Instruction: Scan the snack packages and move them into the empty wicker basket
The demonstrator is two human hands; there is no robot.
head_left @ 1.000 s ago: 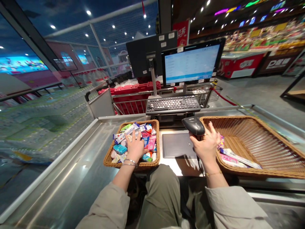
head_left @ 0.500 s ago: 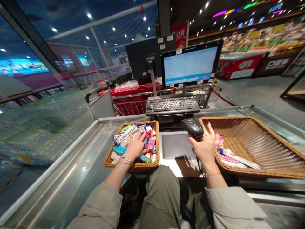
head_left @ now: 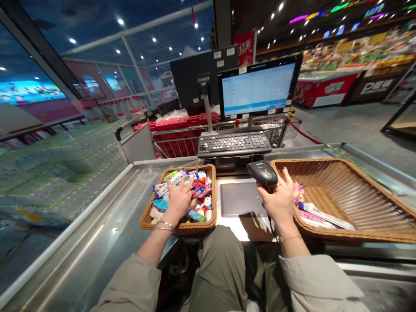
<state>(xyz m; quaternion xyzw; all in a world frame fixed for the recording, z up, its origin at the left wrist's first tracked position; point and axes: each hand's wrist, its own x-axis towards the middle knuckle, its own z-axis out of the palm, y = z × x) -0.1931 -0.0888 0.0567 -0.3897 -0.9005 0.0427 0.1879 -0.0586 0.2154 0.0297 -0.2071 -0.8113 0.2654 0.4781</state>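
Note:
My left hand [head_left: 178, 201] rests with spread fingers on a heap of small wrapped sweets and snacks [head_left: 196, 214] in the smaller wicker basket [head_left: 213, 195]. A white-and-blue stick packet [head_left: 172, 183] lies by its fingertips, and a blue packet [head_left: 160, 204] sits at its left. No item is gripped between those fingers. On the other side, my right hand [head_left: 282, 203] is wrapped around a black handheld barcode scanner [head_left: 262, 172], above the grey flat pad [head_left: 238, 200]. The scanner's handle is mostly hidden by the hand.
A larger wicker basket [head_left: 364, 190] stands to the right, with a few pink and white packets [head_left: 325, 216] at its near left. Behind are a keyboard [head_left: 234, 143] and a lit monitor [head_left: 258, 90]. The metal counter [head_left: 107, 229] extends left; a shopping trolley [head_left: 175, 147] stands beyond.
My left hand has shifted slightly left across the heap, and the sweets at its right now lie differently. My right hand and the scanner have stayed in place.

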